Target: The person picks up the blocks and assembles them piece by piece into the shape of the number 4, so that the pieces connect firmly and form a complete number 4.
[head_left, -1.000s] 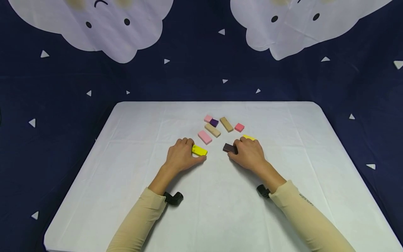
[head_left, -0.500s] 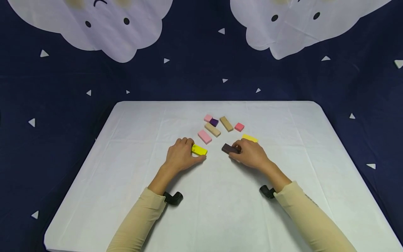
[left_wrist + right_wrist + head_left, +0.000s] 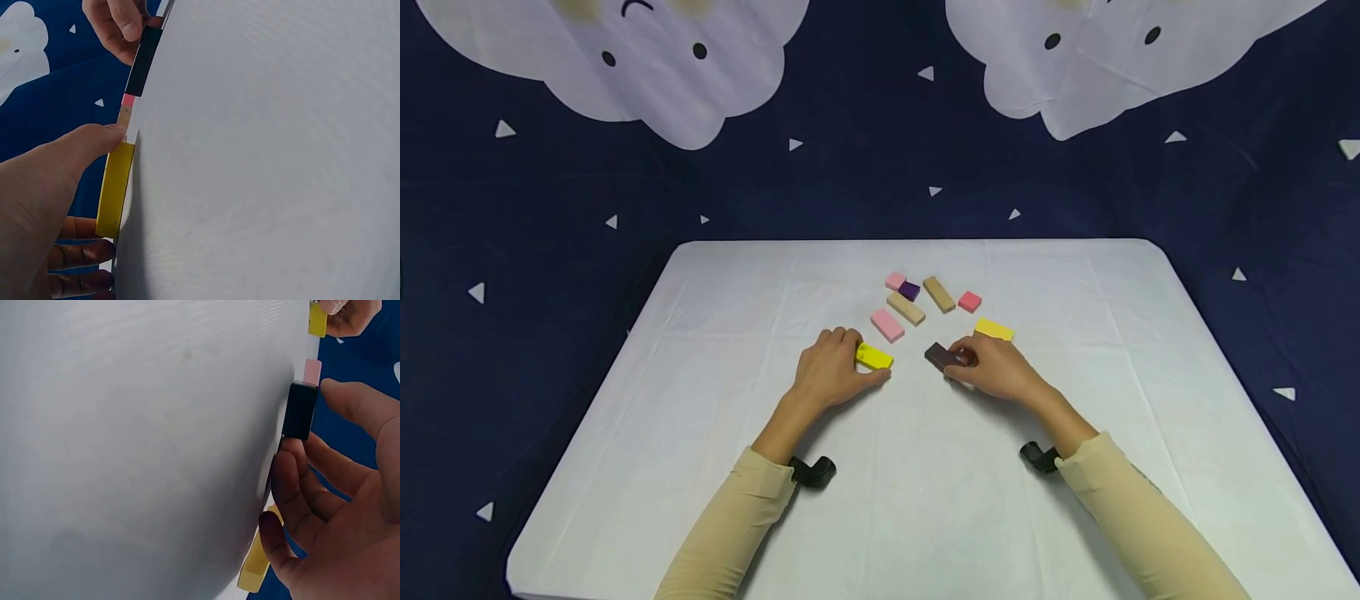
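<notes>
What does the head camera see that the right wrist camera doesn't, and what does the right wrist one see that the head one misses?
Only the head view shows the purple block, the coral block, two plain wooden blocks and the tan sleeves.

Only the right wrist view shows the undersides of the fingers on the right hand.

Both show the dark block that hand holds, the left hand with its yellow block, another yellow block and a pink block.

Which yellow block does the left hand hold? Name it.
The leftmost yellow block, pinched by the left hand; the other yellow block lies beside the right hand.
</notes>
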{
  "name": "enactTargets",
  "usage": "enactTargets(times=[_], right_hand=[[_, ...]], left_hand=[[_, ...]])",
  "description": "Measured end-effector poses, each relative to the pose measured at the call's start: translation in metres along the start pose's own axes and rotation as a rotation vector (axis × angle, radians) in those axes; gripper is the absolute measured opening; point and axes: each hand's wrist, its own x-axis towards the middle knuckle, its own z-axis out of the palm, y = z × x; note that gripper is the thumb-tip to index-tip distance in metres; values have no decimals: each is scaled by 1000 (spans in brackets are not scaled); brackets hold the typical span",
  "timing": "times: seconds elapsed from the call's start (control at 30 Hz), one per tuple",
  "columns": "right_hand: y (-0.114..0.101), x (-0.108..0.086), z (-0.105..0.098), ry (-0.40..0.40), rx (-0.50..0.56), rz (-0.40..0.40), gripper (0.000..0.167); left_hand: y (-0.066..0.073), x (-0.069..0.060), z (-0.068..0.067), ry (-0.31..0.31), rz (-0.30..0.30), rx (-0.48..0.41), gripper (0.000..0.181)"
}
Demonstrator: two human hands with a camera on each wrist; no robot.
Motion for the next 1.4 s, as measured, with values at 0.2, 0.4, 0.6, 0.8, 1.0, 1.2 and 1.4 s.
enactTargets(times=[0.2, 0.4, 0.6, 0.8, 1.0, 1.2, 1.4], right_hand=[[2, 0, 1, -18, 59, -42, 36], [3, 0, -3, -73, 101, -80, 43], [9, 5, -10, -133, 131, -104, 62], [11, 16, -13, -245, 163, -170, 80], [10, 21, -14, -309, 137, -179, 76], [9, 20, -11, -266, 121, -154, 65], [6, 14, -9, -194, 54, -148, 65]], left_hand=[[0, 0, -1, -13, -6, -6, 71], [0, 0, 0, -11, -6, -19, 71], [0, 0, 1, -11, -3, -20, 71], [0, -1, 0, -16, -1, -22, 72], [0, -1, 0, -21, 1, -19, 72], [-1, -1, 1, -21, 2, -19, 74], [-1, -1, 2, -21, 2, -20, 73]])
